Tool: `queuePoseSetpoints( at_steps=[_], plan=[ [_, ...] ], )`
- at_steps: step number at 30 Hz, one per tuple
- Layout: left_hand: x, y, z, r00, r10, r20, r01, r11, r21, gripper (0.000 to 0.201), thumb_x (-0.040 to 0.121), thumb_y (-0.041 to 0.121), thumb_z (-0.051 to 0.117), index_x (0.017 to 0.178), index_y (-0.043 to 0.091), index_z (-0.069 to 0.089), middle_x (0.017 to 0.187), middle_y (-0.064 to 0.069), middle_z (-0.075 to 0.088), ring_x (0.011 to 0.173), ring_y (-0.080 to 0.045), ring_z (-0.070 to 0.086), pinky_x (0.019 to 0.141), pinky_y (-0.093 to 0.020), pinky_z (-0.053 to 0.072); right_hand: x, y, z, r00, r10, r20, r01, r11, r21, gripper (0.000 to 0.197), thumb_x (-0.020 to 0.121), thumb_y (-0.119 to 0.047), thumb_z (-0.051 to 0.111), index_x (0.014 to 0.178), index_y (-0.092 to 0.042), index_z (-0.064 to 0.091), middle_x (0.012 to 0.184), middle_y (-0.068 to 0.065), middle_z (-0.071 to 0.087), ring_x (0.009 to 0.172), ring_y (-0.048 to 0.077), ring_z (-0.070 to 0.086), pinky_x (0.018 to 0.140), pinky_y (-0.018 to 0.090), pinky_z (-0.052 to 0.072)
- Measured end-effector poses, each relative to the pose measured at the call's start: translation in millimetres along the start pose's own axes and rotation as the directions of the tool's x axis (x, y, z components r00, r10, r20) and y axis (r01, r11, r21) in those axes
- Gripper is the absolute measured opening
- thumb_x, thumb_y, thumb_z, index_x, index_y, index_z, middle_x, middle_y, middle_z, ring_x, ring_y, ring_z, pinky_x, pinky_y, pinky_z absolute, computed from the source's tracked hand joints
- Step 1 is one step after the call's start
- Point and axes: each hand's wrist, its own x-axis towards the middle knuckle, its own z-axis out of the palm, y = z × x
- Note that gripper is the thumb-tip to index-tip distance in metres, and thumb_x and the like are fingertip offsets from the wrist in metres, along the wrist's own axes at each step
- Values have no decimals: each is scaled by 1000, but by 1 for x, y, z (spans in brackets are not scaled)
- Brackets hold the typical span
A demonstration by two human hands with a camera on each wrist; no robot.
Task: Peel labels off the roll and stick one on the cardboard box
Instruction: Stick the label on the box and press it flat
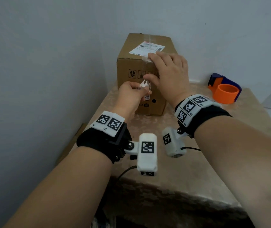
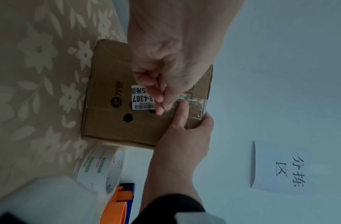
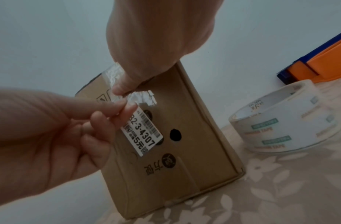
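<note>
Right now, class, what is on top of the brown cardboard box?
On the brown cardboard box lies a white printed shipping label over a clear tape strip. The right hand rests on the top front edge, covering the label's near corner and whatever lies beneath it.

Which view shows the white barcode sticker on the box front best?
The right wrist view: the white barcode sticker shows almost whole, digits legible. The left wrist view has it partly behind the left hand. The head view shows only a sliver.
</note>
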Motion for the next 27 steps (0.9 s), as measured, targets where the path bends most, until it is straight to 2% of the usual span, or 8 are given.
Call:
queuePoseSetpoints(
  at_steps=[7, 12, 14, 17, 20, 23, 25, 27],
  plan=[
    [1, 10, -16, 988, -137, 71, 148, 971, -187, 26, 83, 12, 64, 89, 18, 39, 85, -9, 70, 65, -13, 69, 54, -17, 54, 0, -3, -1, 999, -4, 34, 6, 998, -58, 60, 84, -51, 58, 135, -21, 46, 138, 6, 53, 124, 35, 46, 106, 51, 29],
    [-2, 6, -20, 969, -219, 113, 220, 976, 4, 21, 84, 14, 63, 101, 4, 53, 76, -11, 69, 41, -3, 60, 37, -13, 45, 1, -4, -3, 999, 1, 52, 3, 997, -80, 61, 84, -53, 56, 135, -21, 44, 139, 5, 52, 126, 33, 45, 107, 50, 28],
    [-2, 3, -23, 989, -138, 59, 130, 983, 127, 20, 85, 14, 62, 96, 7, 47, 71, -8, 66, 38, -3, 55, 35, -14, 41, 1, -6, -3, 999, -2, 50, 6, 997, -79, 61, 84, -53, 57, 135, -21, 44, 138, 5, 53, 125, 33, 45, 106, 50, 29],
    [7, 12, -30, 985, 168, -41, -147, 938, 312, 33, 83, 21, 63, 98, 15, 35, 75, -2, 58, 54, -12, 55, 45, -22, 44, 0, -5, -4, 998, -5, 58, 10, 996, -87, 65, 82, -53, 59, 136, -20, 43, 139, 7, 51, 126, 34, 45, 107, 51, 29],
    [14, 25, -33, 864, 499, -68, -392, 752, 530, 36, 78, 29, 64, 102, 16, 41, 100, -4, 51, 85, -12, 48, 76, -29, 47, -4, -6, -3, 998, -20, 64, 28, 992, -122, 74, 79, -53, 63, 139, -18, 38, 142, 9, 48, 129, 33, 43, 110, 53, 26],
    [22, 47, -30, 682, 731, 40, -464, 390, 795, 46, 79, 40, 59, 117, 18, 48, 126, -3, 46, 112, -16, 40, 94, -29, 32, -7, -7, -1, 997, -19, 71, 28, 991, -132, 85, 76, -52, 67, 143, -16, 31, 144, 9, 45, 133, 32, 40, 113, 55, 23],
    [35, 57, -27, 696, 677, 239, -502, 222, 836, 49, 81, 47, 53, 124, 24, 48, 133, 0, 48, 125, -20, 40, 103, -37, 30, -8, -7, -2, 996, -19, 84, 31, 989, -144, 93, 73, -54, 70, 146, -15, 27, 146, 9, 43, 135, 31, 38, 114, 55, 21],
    [48, 52, -27, 730, 574, 370, -538, 149, 830, 49, 83, 51, 50, 124, 25, 49, 127, -1, 56, 119, -21, 47, 104, -41, 35, -7, -4, -3, 994, -17, 104, 30, 992, -124, 98, 70, -56, 71, 147, -15, 26, 146, 9, 43, 135, 30, 37, 114, 53, 21]
  ],
)
